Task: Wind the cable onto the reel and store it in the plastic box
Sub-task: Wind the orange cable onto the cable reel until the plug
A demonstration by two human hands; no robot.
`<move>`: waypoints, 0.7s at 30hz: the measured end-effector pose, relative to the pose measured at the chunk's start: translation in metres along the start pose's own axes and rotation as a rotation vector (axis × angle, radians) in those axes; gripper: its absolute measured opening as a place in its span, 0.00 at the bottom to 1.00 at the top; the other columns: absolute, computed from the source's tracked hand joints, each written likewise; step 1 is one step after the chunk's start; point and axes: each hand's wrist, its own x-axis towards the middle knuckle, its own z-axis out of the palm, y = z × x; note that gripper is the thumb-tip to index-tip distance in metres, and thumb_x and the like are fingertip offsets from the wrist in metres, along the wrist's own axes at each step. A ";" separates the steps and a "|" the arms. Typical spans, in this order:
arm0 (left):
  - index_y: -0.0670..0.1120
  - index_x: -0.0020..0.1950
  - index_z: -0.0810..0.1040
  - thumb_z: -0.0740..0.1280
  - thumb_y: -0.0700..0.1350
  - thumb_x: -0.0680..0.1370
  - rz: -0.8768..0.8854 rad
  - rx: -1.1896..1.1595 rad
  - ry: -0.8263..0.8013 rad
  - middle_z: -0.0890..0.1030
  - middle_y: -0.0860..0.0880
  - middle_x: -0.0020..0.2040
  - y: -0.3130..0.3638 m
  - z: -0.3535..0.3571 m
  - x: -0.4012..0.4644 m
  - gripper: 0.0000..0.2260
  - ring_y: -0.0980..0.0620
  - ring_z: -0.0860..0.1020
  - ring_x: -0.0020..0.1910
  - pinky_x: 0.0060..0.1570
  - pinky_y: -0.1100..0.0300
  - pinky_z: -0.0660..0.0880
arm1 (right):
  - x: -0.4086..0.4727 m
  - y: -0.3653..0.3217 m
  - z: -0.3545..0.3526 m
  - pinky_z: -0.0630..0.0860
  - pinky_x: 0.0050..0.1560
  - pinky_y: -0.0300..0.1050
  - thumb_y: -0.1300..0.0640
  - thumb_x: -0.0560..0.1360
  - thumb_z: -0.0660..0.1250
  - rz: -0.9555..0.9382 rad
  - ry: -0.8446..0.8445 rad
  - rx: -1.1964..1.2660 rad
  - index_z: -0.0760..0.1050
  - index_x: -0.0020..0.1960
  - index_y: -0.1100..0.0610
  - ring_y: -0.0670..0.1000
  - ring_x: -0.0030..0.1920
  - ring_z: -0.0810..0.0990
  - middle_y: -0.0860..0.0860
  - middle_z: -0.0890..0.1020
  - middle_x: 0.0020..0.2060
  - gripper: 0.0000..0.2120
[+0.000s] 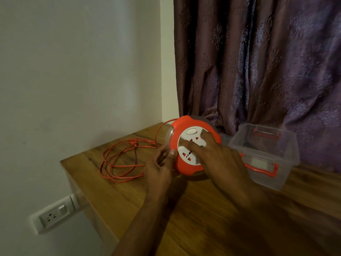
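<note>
An orange cable reel [186, 124] with a white socket face stands tilted on the wooden table [203, 218]. My left hand [161, 168] grips its clear left rim, thumb on the front edge. My right hand [219, 159] lies over the socket face with the fingers spread on the white disc. Loose orange cable [121, 159] lies in loops on the table to the left, one strand rising to the reel's top. A clear plastic box [265, 156] with orange latches sits open just right of the reel.
The table's left edge runs close to a white wall that carries a wall socket [53, 215] below table height. A purple patterned curtain [258, 61] hangs right behind the reel and the box.
</note>
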 end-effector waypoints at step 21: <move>0.63 0.55 0.78 0.72 0.51 0.75 0.020 0.009 0.003 0.84 0.54 0.55 -0.003 0.001 -0.002 0.11 0.53 0.85 0.49 0.36 0.58 0.83 | 0.007 -0.005 0.005 0.80 0.42 0.45 0.45 0.76 0.62 0.460 0.128 0.676 0.63 0.71 0.40 0.53 0.41 0.84 0.50 0.79 0.61 0.24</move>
